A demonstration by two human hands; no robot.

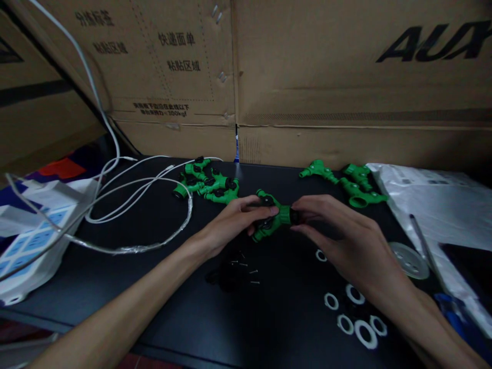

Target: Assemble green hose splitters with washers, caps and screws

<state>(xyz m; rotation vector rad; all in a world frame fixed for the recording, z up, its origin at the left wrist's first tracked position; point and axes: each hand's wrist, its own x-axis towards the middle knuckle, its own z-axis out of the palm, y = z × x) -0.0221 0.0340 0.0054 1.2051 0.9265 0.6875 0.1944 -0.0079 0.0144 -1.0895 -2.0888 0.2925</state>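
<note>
A green Y-shaped hose splitter (283,215) with black valve parts is held above the dark table. My left hand (239,219) is closed on its forked body, thumb over the top near the black parts. At the collar end, the fingers of my right hand (332,225) pinch a black round piece (294,216), mostly covered by the fingertips; whether it is seated in the collar I cannot tell. Below my left hand lie dark small parts (226,277) and several screws (244,264). White rings (366,334) lie under my right forearm.
Green splitters with black fittings (215,182) are grouped at the back left. More green pieces (359,192) sit at the back right beside a white plastic bag (434,205). A white cable (126,250) and power strip (42,241) occupy the left. Cardboard (307,77) stands behind.
</note>
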